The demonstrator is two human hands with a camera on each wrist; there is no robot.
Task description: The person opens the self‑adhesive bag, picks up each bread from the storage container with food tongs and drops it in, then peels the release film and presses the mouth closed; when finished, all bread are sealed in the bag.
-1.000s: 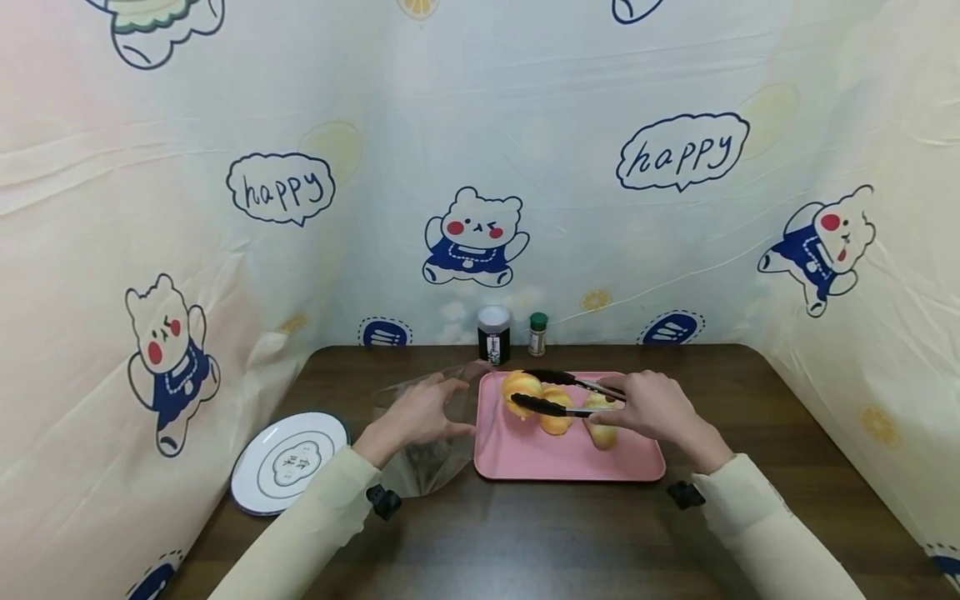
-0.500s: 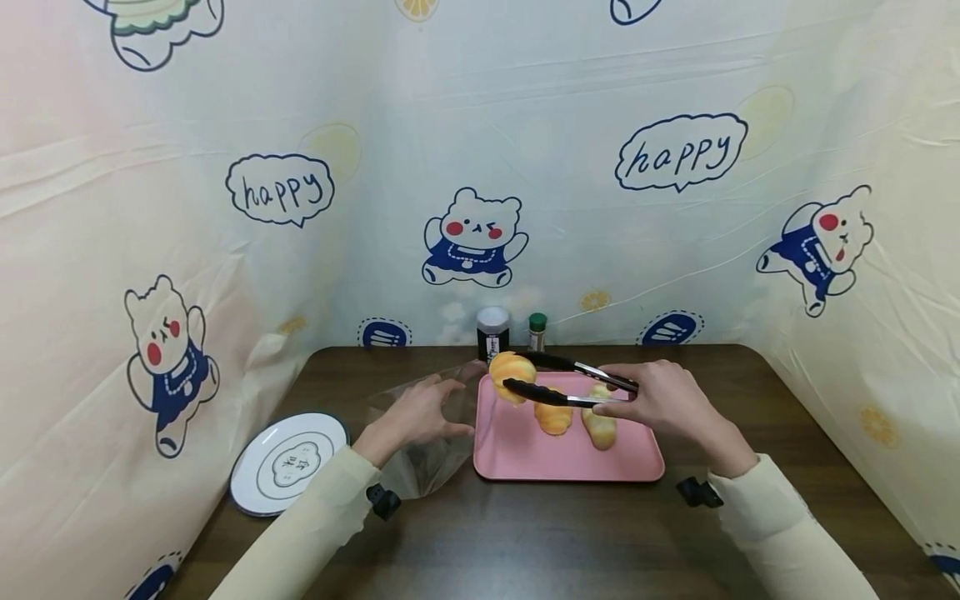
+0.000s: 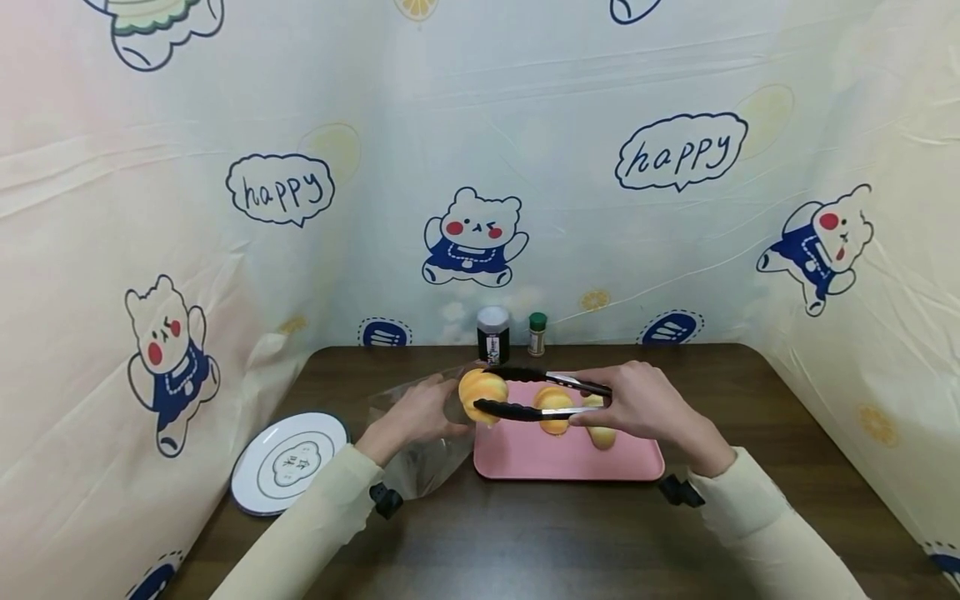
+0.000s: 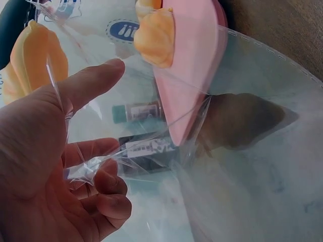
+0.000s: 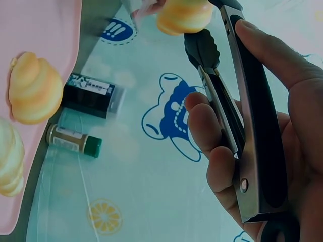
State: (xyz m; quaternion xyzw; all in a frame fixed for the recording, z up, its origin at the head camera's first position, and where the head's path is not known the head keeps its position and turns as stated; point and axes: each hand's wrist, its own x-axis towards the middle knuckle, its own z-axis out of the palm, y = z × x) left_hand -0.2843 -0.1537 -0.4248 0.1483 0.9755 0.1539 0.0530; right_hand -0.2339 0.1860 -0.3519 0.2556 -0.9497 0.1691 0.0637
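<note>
My right hand [image 3: 637, 400] grips a pair of metal tongs [image 5: 252, 111] with black tips. Between those tips is an orange-yellow bread roll [image 3: 482, 394], raised at the tray's left edge, close to the left hand. My left hand [image 3: 420, 412] holds a clear plastic bag [image 3: 427, 467]; its thumb and forefinger are spread at the mouth, and other fingers curl on the film in the left wrist view. A dark brown shape [image 4: 245, 121] shows through the bag; its kind is unclear. Another orange roll [image 3: 553, 408] and a paler one [image 3: 602, 437] lie on the pink tray [image 3: 517, 462].
A white plate [image 3: 288, 462] with a dark rim lies at the table's left. At the back stand a dark jar [image 3: 493, 335] with a pale lid and a small green-capped bottle [image 3: 537, 333]. Patterned cloth [image 3: 570, 242] hangs around the wooden table [image 3: 525, 542].
The right hand has lifted the orange roll off the tray with the tongs and carried it left to the bag's mouth. The left hand has hardly moved.
</note>
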